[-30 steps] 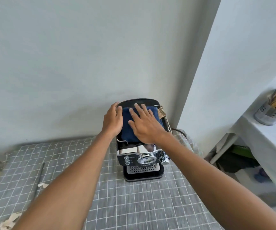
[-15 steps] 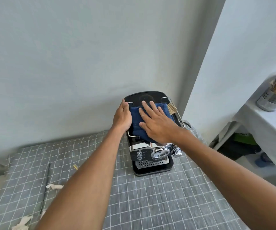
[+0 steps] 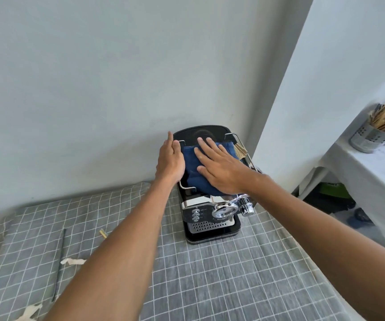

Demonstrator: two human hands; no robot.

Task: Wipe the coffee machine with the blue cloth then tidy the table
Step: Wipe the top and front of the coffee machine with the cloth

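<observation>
Since the earlier frames the right hand (image 3: 221, 169) has slid a little toward the front of the machine's top, dragging the cloth with it, while the left hand (image 3: 170, 162) has kept its place on the left edge. The view itself has also drifted, so the machine now sits further right in the picture.

A table covered in a grey checked cloth (image 3: 244, 286) fills the lower half, set against a pale wall. The coffee machine (image 3: 210, 218), black and chrome, stands at the table's far edge near the right corner, its back close to the wall.

The blue cloth (image 3: 190, 176) lies folded on the machine's flat top, between the wire rails. The right hand presses on it with open palm and spread fingers, not gripping. The left hand is also open, resting edge-on against the machine's upper left side beside the cloth, seemingly steadying it.

That short stroke suggests wiping of the top is under way; the front panel and sides look untouched by the cloth so far.

Tidying is still to come. Toward the table's left side lie a thin dark stick (image 3: 59, 262), torn paper scraps (image 3: 73, 261), and a small yellowish fragment (image 3: 103, 233).

On a separate white surface to the right stands a metal holder of wooden sticks (image 3: 374, 133).
</observation>
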